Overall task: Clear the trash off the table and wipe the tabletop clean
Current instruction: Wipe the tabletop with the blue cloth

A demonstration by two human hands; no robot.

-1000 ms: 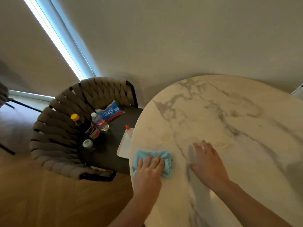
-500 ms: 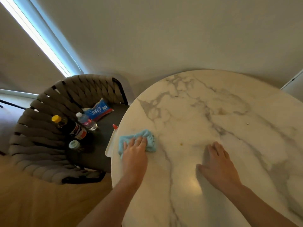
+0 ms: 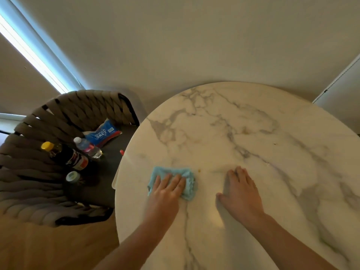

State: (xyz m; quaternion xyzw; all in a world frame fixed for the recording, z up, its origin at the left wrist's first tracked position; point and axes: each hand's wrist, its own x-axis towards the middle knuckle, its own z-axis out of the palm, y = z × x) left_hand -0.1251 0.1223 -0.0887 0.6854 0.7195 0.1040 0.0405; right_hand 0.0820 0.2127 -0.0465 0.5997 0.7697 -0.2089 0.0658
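A round white marble table (image 3: 253,133) fills the right half of the head view. My left hand (image 3: 167,190) presses flat, fingers straight, on a light blue cloth (image 3: 187,189) that lies near the table's left edge. My right hand (image 3: 241,191) rests flat on the bare marble to the right of the cloth, fingers straight. A small yellowish crumb (image 3: 199,170) lies on the marble just beyond the cloth, and another speck (image 3: 274,143) sits farther right.
A woven grey chair (image 3: 39,172) stands left of the table. On its dark seat lie a blue salt bag (image 3: 103,132), a water bottle (image 3: 87,147), a dark bottle with a yellow cap (image 3: 66,155), a small round lid (image 3: 72,176) and a white tray (image 3: 115,179). A white cabinet (image 3: 341,88) stands far right.
My left hand has slid the cloth rightward from the table's left edge toward the middle. My right hand stays flat on the marble. The view has shifted.
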